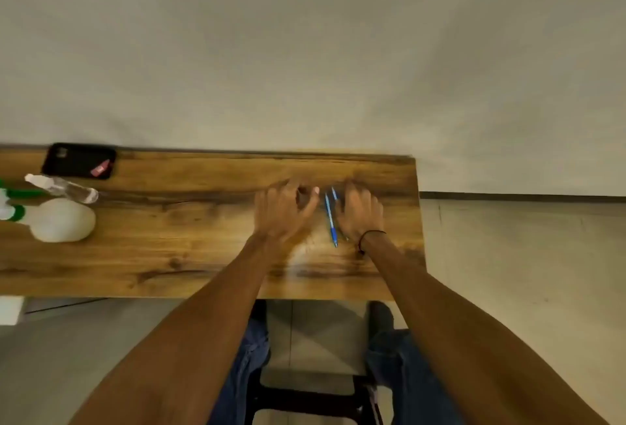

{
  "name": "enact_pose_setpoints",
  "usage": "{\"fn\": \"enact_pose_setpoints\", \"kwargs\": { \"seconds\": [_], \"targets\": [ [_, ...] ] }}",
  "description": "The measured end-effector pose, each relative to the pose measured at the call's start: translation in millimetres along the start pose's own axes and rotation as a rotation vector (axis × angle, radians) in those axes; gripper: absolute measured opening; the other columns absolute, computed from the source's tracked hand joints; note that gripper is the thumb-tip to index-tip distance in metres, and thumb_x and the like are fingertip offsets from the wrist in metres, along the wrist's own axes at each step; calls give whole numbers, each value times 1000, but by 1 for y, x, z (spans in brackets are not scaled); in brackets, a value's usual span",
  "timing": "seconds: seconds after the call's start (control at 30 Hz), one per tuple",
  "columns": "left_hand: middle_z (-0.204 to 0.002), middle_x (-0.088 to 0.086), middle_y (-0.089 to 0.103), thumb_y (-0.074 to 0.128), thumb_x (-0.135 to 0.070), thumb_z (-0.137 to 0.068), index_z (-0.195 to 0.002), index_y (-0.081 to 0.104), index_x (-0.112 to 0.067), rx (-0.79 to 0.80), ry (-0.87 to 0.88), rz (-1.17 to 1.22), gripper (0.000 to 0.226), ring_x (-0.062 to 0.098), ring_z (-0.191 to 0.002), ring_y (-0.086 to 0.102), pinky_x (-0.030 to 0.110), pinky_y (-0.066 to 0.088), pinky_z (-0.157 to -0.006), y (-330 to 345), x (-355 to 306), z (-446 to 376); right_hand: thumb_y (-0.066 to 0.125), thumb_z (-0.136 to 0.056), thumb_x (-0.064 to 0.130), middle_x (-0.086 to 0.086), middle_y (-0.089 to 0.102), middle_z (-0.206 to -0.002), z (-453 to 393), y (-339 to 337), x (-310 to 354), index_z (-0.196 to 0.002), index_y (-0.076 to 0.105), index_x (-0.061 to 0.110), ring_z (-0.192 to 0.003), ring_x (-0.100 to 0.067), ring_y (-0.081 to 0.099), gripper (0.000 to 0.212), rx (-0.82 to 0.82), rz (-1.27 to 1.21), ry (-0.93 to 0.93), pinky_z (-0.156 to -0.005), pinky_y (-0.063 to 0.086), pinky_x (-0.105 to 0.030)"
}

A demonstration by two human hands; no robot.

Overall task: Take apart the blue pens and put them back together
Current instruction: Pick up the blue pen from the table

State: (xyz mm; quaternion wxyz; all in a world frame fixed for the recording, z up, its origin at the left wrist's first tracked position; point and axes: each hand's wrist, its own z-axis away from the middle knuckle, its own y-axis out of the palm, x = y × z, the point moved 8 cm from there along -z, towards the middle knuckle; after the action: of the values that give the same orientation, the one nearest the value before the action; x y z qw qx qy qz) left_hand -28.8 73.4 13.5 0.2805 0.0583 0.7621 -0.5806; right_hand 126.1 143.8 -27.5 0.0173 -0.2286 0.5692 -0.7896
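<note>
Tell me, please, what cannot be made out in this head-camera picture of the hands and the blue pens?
- Right hand: its fingers are motion-blurred, so whether it grips the second pen, which it mostly covers, is unclear.
- Left hand: blurred; whether its curled fingers hold anything is not visible.
- Blue pen: too small to tell whether it is fully assembled.
- Green and white items: cut off by the left edge.

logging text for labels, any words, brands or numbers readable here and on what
None can be read.
Phone: a red sticker on its case, print too blurred to read.
Spray bottle: no legible label.
White bottle: no print shows.
Blue pens: any marking too small to tell.
</note>
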Motion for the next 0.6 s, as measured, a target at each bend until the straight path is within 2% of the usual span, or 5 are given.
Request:
{"fn": "enact_pose_setpoints", "kwargs": {
  "seconds": [0.1,0.23,0.4,0.47,0.6],
  "targets": [
    [-70,-4,72,55,-51,-97,-85,70,-18,-14,-72,74,39,18,-57,64,30,53,-60,30,25,9,58,-99,31,-20,70,-106,-3,30,-12,-114,58,10,-96,-45,67,26,-41,-30,69,-74,53,-48],
    [-64,-8,66,65,-44,-95,-82,71,-18,-45,-112,167,30,9,-54,53,24,45,-61,55,42,17,65,-97,33,-16,71,-103,-8,42,-12,-108,60,10,-90,-41,69,26,-134,-2,46,-71,55,-47],
    [-68,-11,64,62,-47,-95,-85,73,-17,-56,-98,338,33,9,-58,61,25,52,-62,74,54,22,62,-99,32,-12,71,-96,-15,42,-15,-108,62,9,-86,-37,69,25,-248,-37,40,-70,59,-46],
    [-68,-10,67,62,-48,-95,-87,74,-19,-75,-113,435,33,7,-59,64,24,53,-61,73,58,24,63,-98,30,-9,70,-90,-15,36,-15,-100,62,10,-81,-34,69,20,-309,-74,29,-68,58,-44],
    [-75,-17,70,64,-52,-94,-92,76,-24,-65,-90,541,30,3,-72,69,10,50,-63,69,49,13,67,-96,31,-6,70,-85,-10,25,-9,-89,62,13,-76,-30,68,20,-398,-179,-5,-66,56,-42]
  ]
}}
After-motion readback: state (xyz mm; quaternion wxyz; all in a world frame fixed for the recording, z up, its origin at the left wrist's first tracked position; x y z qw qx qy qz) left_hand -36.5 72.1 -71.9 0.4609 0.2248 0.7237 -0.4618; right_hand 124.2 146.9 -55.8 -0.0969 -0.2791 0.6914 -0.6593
